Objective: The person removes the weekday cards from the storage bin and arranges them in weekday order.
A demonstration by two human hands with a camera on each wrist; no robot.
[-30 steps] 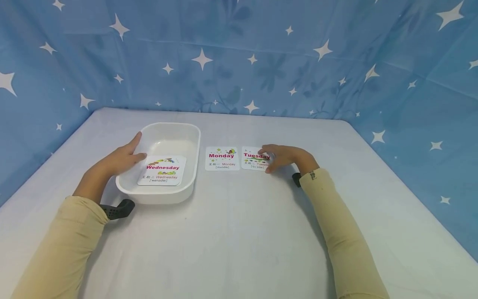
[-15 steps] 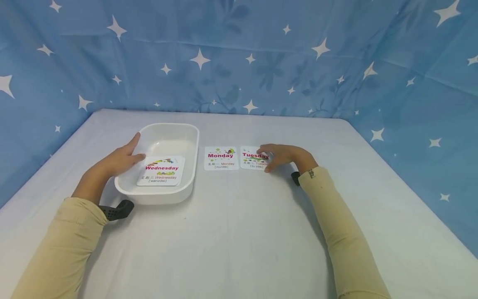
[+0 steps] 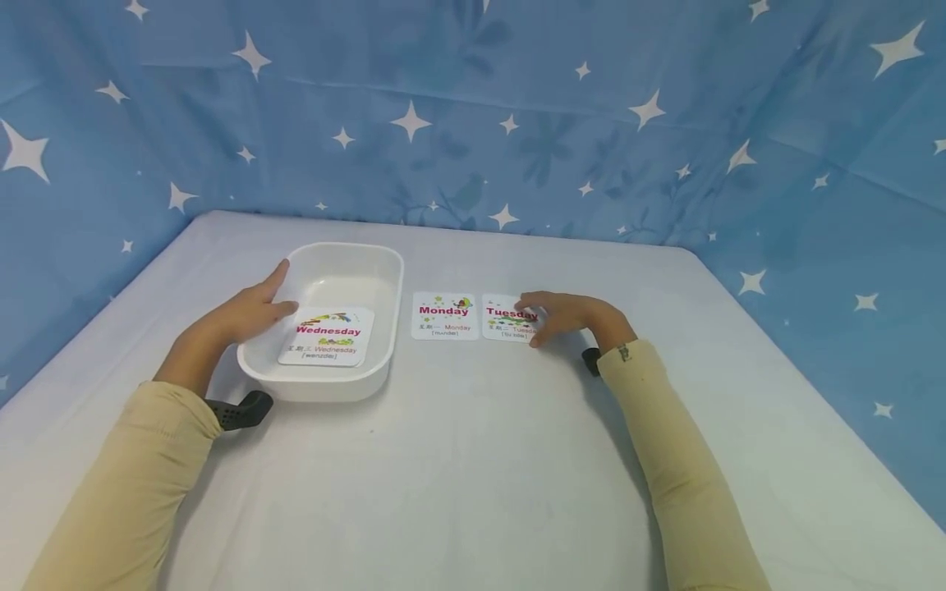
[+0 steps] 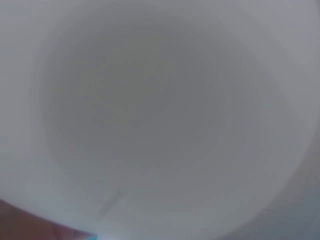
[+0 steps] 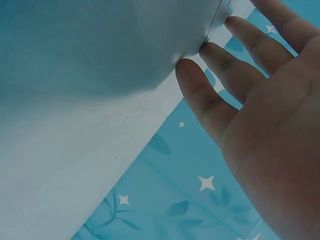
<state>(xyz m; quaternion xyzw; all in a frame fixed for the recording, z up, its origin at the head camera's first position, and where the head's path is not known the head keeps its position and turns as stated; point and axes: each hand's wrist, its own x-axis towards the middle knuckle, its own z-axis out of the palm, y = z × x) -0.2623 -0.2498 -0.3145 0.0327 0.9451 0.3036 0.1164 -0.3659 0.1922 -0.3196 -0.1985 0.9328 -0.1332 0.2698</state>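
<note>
In the head view a white plastic tub (image 3: 321,392) stands left of centre, with a square card reading "Wednesday" (image 3: 327,336) lying in its near half. My left hand (image 3: 240,318) holds the tub's left rim, thumb reaching over it; the fingers outside are hidden. The tub's wall (image 4: 150,110) fills the left wrist view. A "Monday" card (image 3: 445,316) lies face up right of the tub, close beside a "Tuesday" card (image 3: 502,328). Over the Tuesday card's right side my right hand (image 3: 572,316) rests its fingertips, the thumb by its lower right corner.
A white cloth covers the table (image 3: 458,484). Blue fabric with white stars (image 3: 443,115) hangs behind it and along both sides. A dark band with a camera sits on each wrist.
The whole head view has shifted slightly. Both hands, the tub and the cards hold nearly the same places relative to each other.
</note>
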